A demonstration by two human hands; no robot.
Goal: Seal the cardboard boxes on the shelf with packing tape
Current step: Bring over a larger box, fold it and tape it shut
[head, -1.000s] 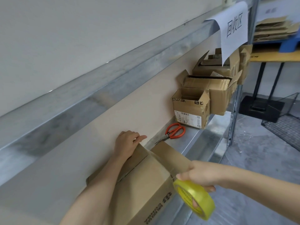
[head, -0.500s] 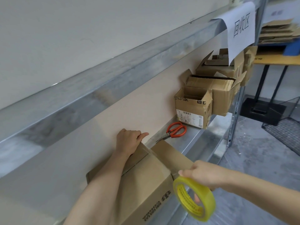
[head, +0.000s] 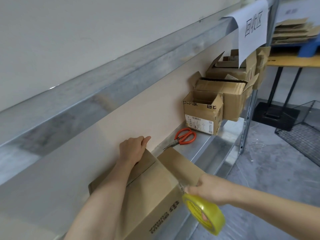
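Near box (head: 155, 184) sits on the shelf (head: 216, 148) at 6 o'clock in view, back edge against the wall. Top flaps lie folded down, with the centre seam visible. One end flap (head: 174, 161) stands open toward 2 o'clock.

Left hand (head: 133, 149): grip curled over the far top edge of the near box, by the wall. Judged purpose: pin the flaps flat and brace the carton against the pull of the tape.

Right hand (head: 211, 189): grip clamped on the yellow tape roll (head: 204, 212), at 4 o'clock from the box, just off its near corner. The roll is held on edge and low, probably so that tape pays out in line with the seam. A clear strip seems to bridge roll and corner, but it is too blurred to confirm.

Orange scissors (head: 186, 135) lie on the shelf at 1 o'clock from the box, within reach for the cut.

Small open box (head: 202, 116) and the stacked open boxes (head: 233, 94) wait further along at 1 o'clock, unsealed. A paper sign (head: 252, 26) hangs above them.

Judgement: first carton in progress. The open end flap needs folding before that end can be closed.
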